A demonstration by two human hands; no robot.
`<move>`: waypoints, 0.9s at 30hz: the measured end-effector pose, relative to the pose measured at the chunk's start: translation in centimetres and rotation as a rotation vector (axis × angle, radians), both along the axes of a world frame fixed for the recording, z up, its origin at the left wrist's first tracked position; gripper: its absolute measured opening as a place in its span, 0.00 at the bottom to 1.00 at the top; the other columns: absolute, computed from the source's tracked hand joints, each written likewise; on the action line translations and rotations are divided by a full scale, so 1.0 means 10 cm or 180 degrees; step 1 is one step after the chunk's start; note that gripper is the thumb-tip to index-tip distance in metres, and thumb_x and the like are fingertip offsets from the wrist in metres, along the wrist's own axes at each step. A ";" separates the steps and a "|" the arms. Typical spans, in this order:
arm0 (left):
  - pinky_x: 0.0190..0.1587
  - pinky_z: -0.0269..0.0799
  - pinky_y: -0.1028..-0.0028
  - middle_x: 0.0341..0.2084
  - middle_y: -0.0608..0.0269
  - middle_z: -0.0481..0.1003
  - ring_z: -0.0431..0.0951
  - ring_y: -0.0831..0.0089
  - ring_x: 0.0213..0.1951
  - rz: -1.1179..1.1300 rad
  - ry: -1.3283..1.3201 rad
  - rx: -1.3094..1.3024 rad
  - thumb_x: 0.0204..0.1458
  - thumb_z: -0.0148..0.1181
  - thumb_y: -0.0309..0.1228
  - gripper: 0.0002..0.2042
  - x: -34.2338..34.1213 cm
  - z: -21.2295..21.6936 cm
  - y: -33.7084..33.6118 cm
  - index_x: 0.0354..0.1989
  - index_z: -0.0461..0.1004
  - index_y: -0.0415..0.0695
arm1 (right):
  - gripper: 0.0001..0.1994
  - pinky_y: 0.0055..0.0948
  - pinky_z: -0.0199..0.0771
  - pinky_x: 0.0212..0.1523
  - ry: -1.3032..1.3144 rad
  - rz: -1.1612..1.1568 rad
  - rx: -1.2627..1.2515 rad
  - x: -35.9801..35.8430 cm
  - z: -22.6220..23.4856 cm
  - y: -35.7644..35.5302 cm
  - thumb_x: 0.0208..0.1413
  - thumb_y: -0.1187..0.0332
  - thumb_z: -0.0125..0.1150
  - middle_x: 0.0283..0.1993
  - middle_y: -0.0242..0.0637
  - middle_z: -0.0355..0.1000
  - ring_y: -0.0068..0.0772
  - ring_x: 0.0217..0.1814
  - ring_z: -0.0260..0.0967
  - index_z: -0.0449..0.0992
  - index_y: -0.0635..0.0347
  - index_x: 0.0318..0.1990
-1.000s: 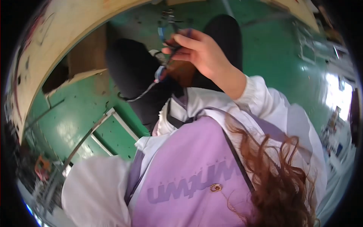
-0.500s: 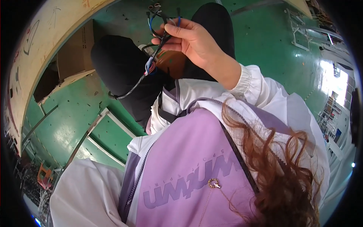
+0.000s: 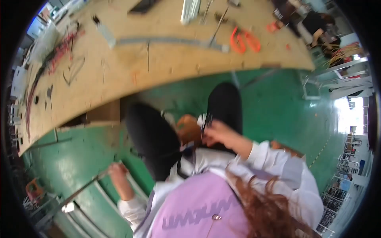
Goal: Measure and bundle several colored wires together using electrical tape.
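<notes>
Pinching what looked like a wire bundle [image 3: 204, 121], blurred, my right hand [image 3: 219, 133] was nearly closed, the bundle poking out just ahead of it, near my right knee [image 3: 225, 99]. My left hand [image 3: 118, 173] was at the metal frame [image 3: 104, 193]; whether it gripped, I couldn't tell.

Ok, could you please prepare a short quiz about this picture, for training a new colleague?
1. What colour are the loop handles of the tool lying on the wooden table?
2. What is at the fingers of the right hand? (a) a long grey strip; (b) a small black-and-white item; (c) a cardboard box
3. True or false: the left hand is holding that tool.

Key: 1. Orange. 2. b, though blurred. 3. False; it is low, by the pale metal frame.
</notes>
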State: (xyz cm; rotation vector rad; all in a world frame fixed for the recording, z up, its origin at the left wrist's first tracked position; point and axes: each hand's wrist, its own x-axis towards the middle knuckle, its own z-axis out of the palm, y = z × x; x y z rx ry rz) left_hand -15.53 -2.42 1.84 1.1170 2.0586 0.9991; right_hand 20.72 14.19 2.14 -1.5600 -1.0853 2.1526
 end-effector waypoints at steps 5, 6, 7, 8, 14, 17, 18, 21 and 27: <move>0.17 0.53 0.79 0.14 0.72 0.61 0.60 0.81 0.17 0.1404 -0.2233 -0.0876 0.52 0.50 0.52 0.20 0.60 -0.87 -0.02 0.26 0.65 0.46 | 0.25 0.41 0.72 0.27 -0.2781 0.3302 0.3126 0.24 0.39 0.41 0.54 0.48 0.44 0.18 0.46 0.70 0.49 0.24 0.71 0.72 0.63 0.22; 0.16 0.51 0.79 0.13 0.72 0.60 0.58 0.82 0.16 0.1421 -0.2008 -0.0700 0.52 0.51 0.51 0.19 0.65 -0.80 0.11 0.24 0.64 0.46 | 0.21 0.40 0.71 0.25 -0.2832 0.2375 0.3615 0.22 0.59 0.62 0.52 0.52 0.48 0.17 0.46 0.69 0.49 0.22 0.69 0.72 0.60 0.19; 0.16 0.49 0.80 0.12 0.74 0.58 0.55 0.84 0.14 0.1498 -0.1959 -0.0508 0.51 0.55 0.44 0.16 0.60 -0.89 0.13 0.20 0.63 0.47 | 0.16 0.41 0.69 0.24 -0.2440 0.1306 0.4132 0.18 0.89 0.81 0.51 0.58 0.52 0.18 0.45 0.68 0.49 0.23 0.68 0.71 0.59 0.19; 0.15 0.50 0.82 0.12 0.75 0.60 0.57 0.85 0.14 0.1459 -0.2213 -0.0467 0.50 0.56 0.41 0.14 0.54 -0.96 0.15 0.19 0.63 0.48 | 0.11 0.41 0.67 0.24 -0.2240 0.0635 0.4618 0.15 1.14 0.99 0.50 0.64 0.55 0.19 0.44 0.67 0.48 0.23 0.67 0.69 0.59 0.21; 0.28 0.64 0.80 0.23 0.69 0.70 0.69 0.79 0.26 0.1573 -0.3878 0.0532 0.51 0.54 0.32 0.06 0.53 -0.96 0.24 0.27 0.70 0.44 | 0.08 0.43 0.67 0.36 -0.3280 0.1610 0.5574 -0.10 0.90 1.96 0.49 0.69 0.54 0.33 0.47 0.69 0.50 0.37 0.67 0.69 0.60 0.36; 0.52 0.60 0.69 0.48 0.59 0.66 0.64 0.67 0.52 0.1743 -0.4690 0.0986 0.53 0.50 0.34 0.21 0.62 -0.93 -0.02 0.54 0.59 0.41 | 0.09 0.44 0.67 0.36 -0.2840 0.2394 0.5561 -0.34 0.85 2.12 0.44 0.70 0.53 0.33 0.48 0.70 0.54 0.38 0.66 0.71 0.61 0.34; 0.56 0.57 0.66 0.50 0.57 0.65 0.63 0.66 0.53 0.1387 -0.4929 0.1278 0.54 0.49 0.35 0.22 0.65 -0.84 0.00 0.56 0.57 0.40 | 0.11 0.41 0.67 0.38 -0.2657 0.2655 0.5725 -0.23 0.88 2.22 0.45 0.68 0.53 0.32 0.48 0.69 0.52 0.39 0.66 0.72 0.62 0.36; 0.56 0.62 0.64 0.33 0.63 0.71 0.71 0.69 0.44 0.0884 -0.5234 0.1720 0.56 0.47 0.30 0.05 0.82 -0.63 0.39 0.38 0.64 0.42 | 0.13 0.31 0.64 0.40 -0.3181 0.2720 0.4388 0.25 1.14 2.57 0.50 0.71 0.51 0.37 0.44 0.67 0.38 0.39 0.64 0.67 0.65 0.43; 0.55 0.62 0.64 0.35 0.62 0.72 0.71 0.68 0.45 0.1405 -0.4631 0.1996 0.57 0.46 0.29 0.03 0.67 -0.76 0.37 0.37 0.65 0.44 | 0.10 0.27 0.63 0.26 -0.2806 0.1781 0.4354 0.40 1.59 1.73 0.56 0.69 0.47 0.22 0.38 0.65 0.33 0.24 0.64 0.67 0.62 0.43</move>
